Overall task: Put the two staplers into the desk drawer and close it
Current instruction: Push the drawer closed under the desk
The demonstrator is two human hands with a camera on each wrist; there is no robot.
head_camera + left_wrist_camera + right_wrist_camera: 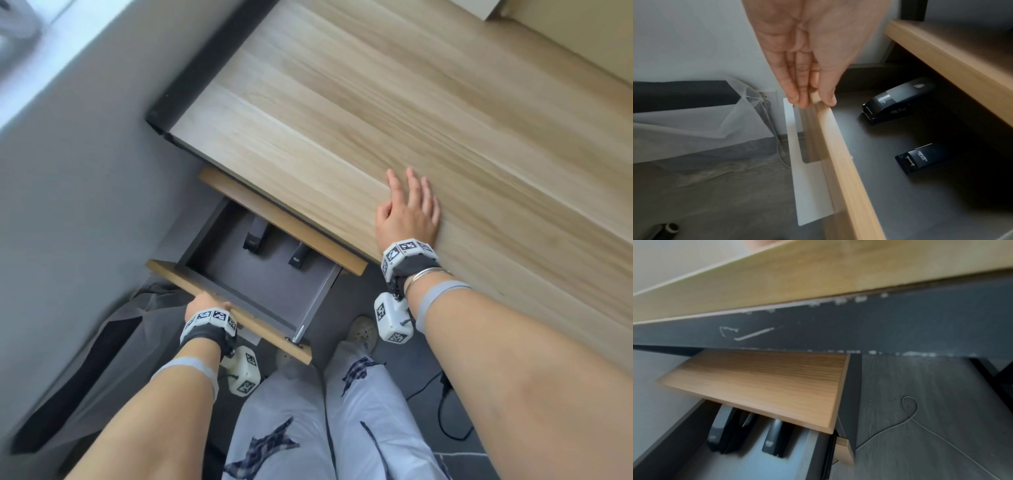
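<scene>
The desk drawer [260, 277] stands pulled out below the desktop [376, 102]. Two black staplers lie side by side on its grey floor, a larger one [255, 238] [900, 100] [723, 433] and a smaller one [299, 257] [920, 160] [777, 438]. My left hand [205, 303] [813, 101] pinches the top edge of the wooden drawer front [842, 162], fingers outside and thumb inside. My right hand [406, 202] rests flat on the desktop near its front edge, fingers spread, holding nothing.
A wooden panel [284, 222] [766, 386] overhangs the back half of the drawer. A white handle plate [807, 186] runs along the drawer front. My legs [325, 411] stand close before it. A cable [445, 411] lies on the floor; a dark bag [102, 342] sits left.
</scene>
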